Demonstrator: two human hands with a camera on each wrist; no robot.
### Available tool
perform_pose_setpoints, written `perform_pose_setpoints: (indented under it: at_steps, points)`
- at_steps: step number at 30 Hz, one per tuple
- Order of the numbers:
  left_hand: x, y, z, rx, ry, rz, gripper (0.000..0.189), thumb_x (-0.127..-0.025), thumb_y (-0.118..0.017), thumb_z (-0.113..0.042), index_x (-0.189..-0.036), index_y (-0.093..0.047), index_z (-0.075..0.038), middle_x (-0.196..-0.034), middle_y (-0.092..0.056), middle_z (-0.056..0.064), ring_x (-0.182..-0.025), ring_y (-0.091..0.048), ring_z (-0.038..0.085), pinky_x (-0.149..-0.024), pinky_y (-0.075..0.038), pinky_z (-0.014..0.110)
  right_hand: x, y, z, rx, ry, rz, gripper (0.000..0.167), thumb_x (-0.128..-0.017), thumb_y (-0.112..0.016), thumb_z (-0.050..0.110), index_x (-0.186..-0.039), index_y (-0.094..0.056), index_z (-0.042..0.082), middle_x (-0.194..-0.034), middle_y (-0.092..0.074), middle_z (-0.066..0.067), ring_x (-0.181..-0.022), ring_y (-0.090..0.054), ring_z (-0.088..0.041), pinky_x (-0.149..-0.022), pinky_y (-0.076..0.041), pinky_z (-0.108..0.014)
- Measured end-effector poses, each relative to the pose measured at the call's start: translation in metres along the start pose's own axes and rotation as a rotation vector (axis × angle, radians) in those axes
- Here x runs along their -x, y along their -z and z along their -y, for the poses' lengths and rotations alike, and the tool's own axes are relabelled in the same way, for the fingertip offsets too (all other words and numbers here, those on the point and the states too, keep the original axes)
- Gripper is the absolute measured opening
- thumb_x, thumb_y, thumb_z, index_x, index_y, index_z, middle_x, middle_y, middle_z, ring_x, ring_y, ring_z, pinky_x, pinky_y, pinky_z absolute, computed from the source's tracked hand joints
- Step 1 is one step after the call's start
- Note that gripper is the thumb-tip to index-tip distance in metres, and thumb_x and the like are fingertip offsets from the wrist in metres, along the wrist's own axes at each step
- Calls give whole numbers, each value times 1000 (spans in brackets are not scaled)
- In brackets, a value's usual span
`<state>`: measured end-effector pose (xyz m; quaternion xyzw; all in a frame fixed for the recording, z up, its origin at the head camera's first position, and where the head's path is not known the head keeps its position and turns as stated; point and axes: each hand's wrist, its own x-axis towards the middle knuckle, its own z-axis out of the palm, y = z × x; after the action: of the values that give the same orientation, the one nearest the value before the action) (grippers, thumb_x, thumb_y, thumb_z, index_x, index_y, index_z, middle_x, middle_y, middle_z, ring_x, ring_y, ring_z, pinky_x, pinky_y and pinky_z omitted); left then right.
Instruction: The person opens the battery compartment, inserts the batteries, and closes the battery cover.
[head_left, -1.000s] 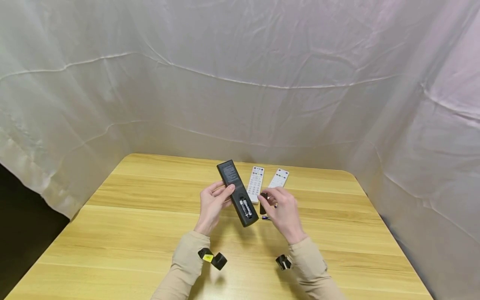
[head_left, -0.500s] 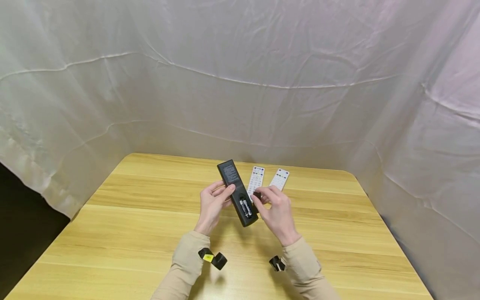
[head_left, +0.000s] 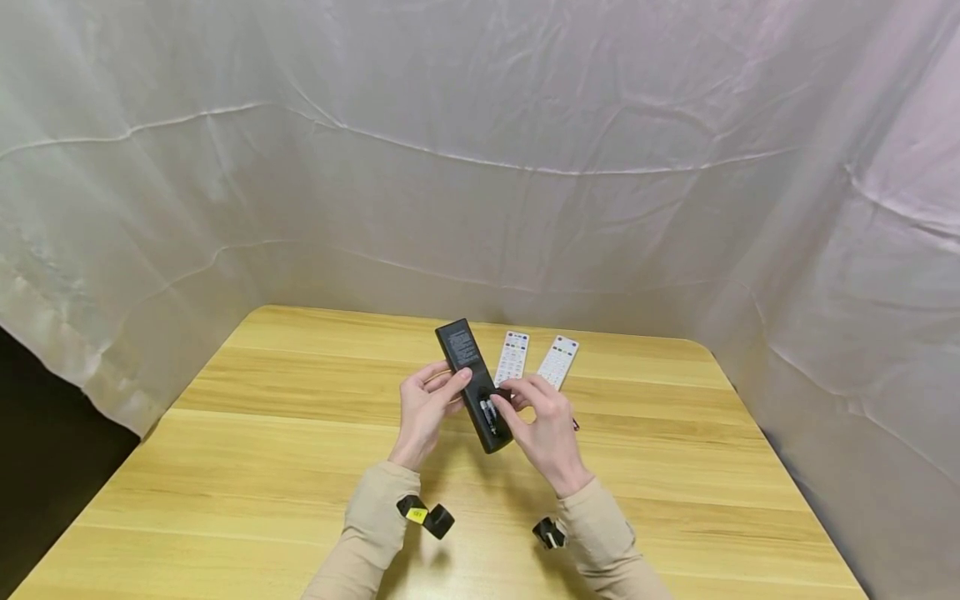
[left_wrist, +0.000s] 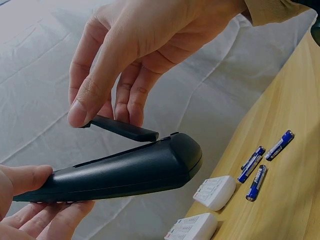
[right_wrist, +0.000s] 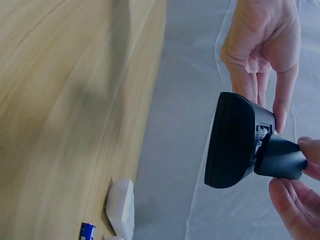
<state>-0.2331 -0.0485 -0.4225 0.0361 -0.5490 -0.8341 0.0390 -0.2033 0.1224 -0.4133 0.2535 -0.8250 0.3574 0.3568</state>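
My left hand [head_left: 426, 408] grips a black remote control [head_left: 462, 350] by its side, thumb on the back, which faces up. Its battery compartment is uncovered, and batteries [head_left: 489, 415] show inside it. Between thumb and fingers, my right hand [head_left: 550, 429] pinches the small black battery cover [left_wrist: 125, 129]. In the left wrist view the cover is tilted above the compartment, one end close to the remote's rounded end. From the right wrist, the cover [right_wrist: 281, 157] hides part of the compartment. Whether the two touch I cannot tell.
Two white remote controls [head_left: 513, 354] [head_left: 558, 358] lie on the wooden table [head_left: 247, 467] behind my hands. Several loose blue batteries [left_wrist: 256, 182] lie near them. A pale cloth curtain [head_left: 480, 208] hangs behind the table and at both sides.
My right hand has moved left with the battery cover, from beside the black remote control to over its compartment. My left hand and the remote have stayed nearly still.
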Motion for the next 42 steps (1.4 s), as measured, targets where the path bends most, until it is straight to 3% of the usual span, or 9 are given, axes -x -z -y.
perform_pose_setpoints:
  at_steps: [17, 25, 33, 42]
  points:
    - [2, -2, 0, 5, 2, 16, 37, -89, -74, -2, -124, -64, 6, -94, -78, 9, -78, -75, 13, -72, -67, 30, 6, -7, -2, -27, 21, 71, 22, -79, -84, 8, -100, -75, 4, -90, -70, -8, -68, -66, -15, -58, -60, -27]
    - [2, -3, 0, -38, 1, 17, 40, -89, -74, -4, -126, -63, 6, -103, -77, 18, -79, -75, 13, -72, -66, 29, 5, -5, -5, -32, 26, 135, 24, -80, -84, 8, -102, -75, 4, -93, -70, -7, -70, -65, -15, -60, -60, -30]
    - [1, -2, 2, -64, 0, 22, 42, -89, -75, -7, -127, -63, 7, -106, -77, 20, -79, -75, 12, -70, -66, 26, 4, 1, -14, -58, 12, 243, 29, -82, -83, 12, -109, -75, 6, -103, -69, -6, -79, -65, -15, -68, -61, -27]
    - [1, -2, 3, -76, 6, 31, 42, -89, -75, -8, -127, -63, 6, -105, -77, 20, -77, -74, 11, -67, -65, 25, 6, 2, -20, -85, 81, 235, 31, -80, -85, 9, -110, -77, 5, -103, -64, -6, -89, -66, -17, -75, -60, -29]
